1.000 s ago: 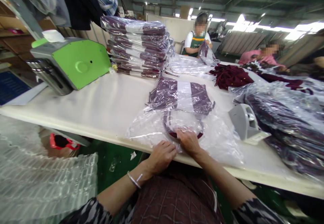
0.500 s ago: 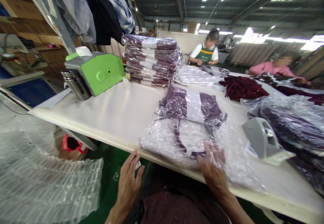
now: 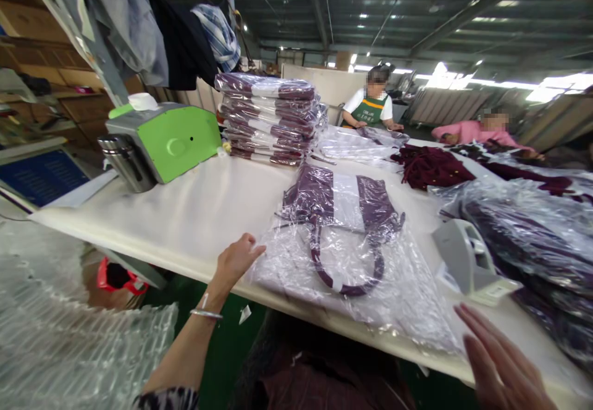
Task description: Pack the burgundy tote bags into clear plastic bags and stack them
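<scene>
A dark purple handbag (image 3: 370,194) with a white band round its middle lies in a clear plastic bag (image 3: 287,268) on the table (image 3: 185,212). Its looped handle (image 3: 345,288) points toward me, with a small white wrap on it. At the left edge of the plastic, my left hand (image 3: 235,263) has its thumb apart from its loosely bent fingers and grips nothing that I can see. My right hand (image 3: 500,354) is over the table's front edge, right of the plastic, open with fingers stretched. A grey-white tape dispenser (image 3: 467,255) stands beyond it.
Several wrapped purple bags are piled in a stack (image 3: 269,120) at the back. A green machine (image 3: 185,144) and a steel flask (image 3: 127,163) stand left. More wrapped bags (image 3: 514,225) lie right. Two people work across the table. Clear air-cushion packaging (image 3: 92,348) covers the lower left.
My right hand has left the plastic near the handle and moved right. My left hand has risen from below the table edge to the plastic's left side. The handle loop now lies rounder and uncovered.
</scene>
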`<state>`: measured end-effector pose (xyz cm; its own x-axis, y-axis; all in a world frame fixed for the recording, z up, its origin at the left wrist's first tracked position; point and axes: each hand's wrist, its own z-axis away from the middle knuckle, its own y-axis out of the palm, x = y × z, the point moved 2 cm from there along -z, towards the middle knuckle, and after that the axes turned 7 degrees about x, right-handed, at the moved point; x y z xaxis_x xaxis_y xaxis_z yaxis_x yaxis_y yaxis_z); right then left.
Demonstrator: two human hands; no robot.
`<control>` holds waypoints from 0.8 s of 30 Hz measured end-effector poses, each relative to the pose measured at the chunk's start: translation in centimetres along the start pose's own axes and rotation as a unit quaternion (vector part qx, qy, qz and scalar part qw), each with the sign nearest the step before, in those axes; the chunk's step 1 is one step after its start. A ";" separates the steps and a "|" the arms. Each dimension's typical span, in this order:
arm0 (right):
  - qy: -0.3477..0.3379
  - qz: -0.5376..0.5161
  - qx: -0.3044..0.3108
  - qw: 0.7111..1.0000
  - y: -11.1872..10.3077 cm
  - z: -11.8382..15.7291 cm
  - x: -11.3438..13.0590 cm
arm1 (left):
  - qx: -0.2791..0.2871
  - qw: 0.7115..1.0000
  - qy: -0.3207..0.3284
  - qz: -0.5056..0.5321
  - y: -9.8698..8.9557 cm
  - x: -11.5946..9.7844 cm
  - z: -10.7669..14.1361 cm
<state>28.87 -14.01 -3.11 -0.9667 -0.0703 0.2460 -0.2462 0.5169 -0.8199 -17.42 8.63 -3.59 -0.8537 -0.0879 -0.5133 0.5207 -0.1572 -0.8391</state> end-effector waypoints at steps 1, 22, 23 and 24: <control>-0.009 0.004 -0.023 1.000 0.7 -2.3 0.4 | 0.011 1.000 -0.002 -0.025 0.0 -0.1 0.1; -0.041 -0.364 0.222 0.904 13.9 -19.3 24.9 | 0.023 0.898 0.221 0.379 -4.5 -8.0 2.1; 0.019 -0.399 0.217 0.891 14.4 -20.6 23.5 | 0.013 0.896 0.249 0.367 -4.8 -8.9 0.6; 0.074 -0.440 0.216 0.868 14.8 -21.8 21.9 | 0.003 0.897 0.275 0.346 -4.9 -9.6 -1.1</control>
<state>5.56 10.71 1.44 -0.3792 -0.1485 0.9133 -0.9194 -0.0513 -0.3900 -11.75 11.36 5.29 -0.1933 0.3316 -0.9234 0.9233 -0.2569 -0.2855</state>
